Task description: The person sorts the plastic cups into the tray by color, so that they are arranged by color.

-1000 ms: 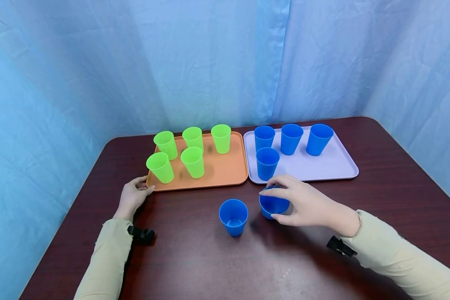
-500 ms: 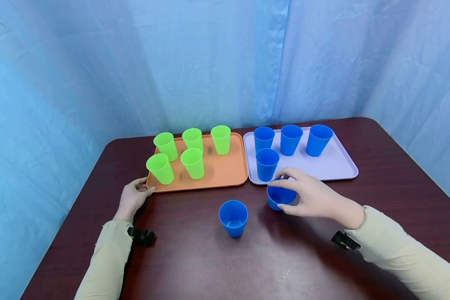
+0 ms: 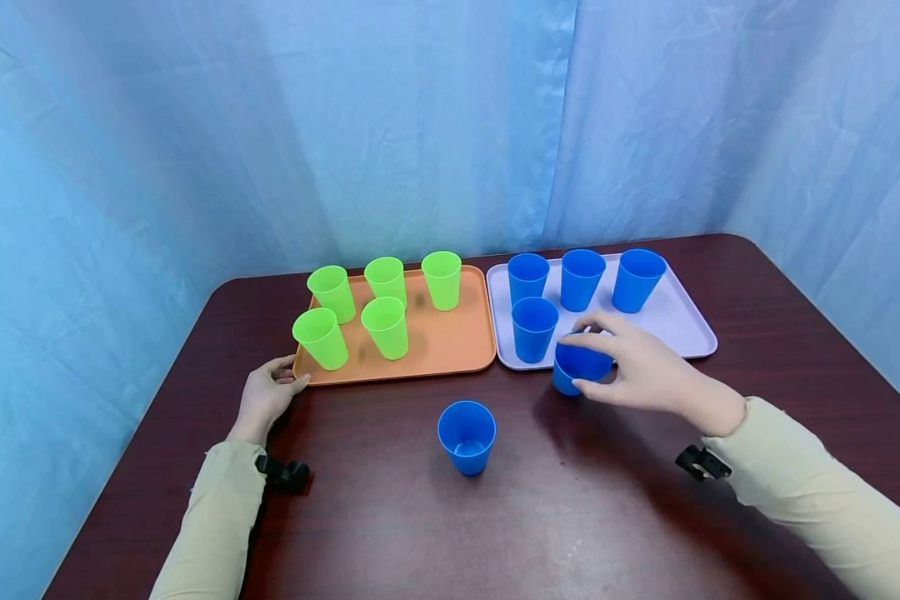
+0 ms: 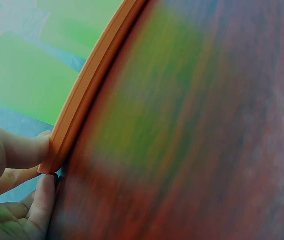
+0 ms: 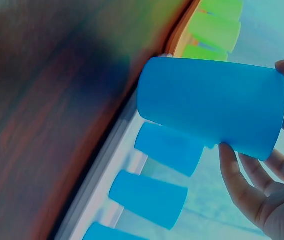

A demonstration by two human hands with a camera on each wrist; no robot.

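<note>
At the far left, our left hand (image 3: 264,397) lies on the dark wooden table (image 3: 390,517), fingers loosely curled, with the thumb and a fingertip touching the near left corner of the orange tray (image 3: 450,346); in the left wrist view the thumb presses on the rim, though that view is blurred, so we cannot say whether the corner is truly pinched. Five green cups (image 3: 385,327) stand upright on that tray. Further right, a lone blue cup (image 3: 467,436) stands upright on the table, in front of the gap between the trays. Next comes the lavender tray (image 3: 671,321), bearing four upright blue cups (image 3: 533,328). Our right hand (image 3: 637,371) grips a fifth blue cup, the held cup (image 3: 579,369), thumb and fingers curled round its rim end, over the near edge of the lavender tray, just beside the front blue cup there.
</note>
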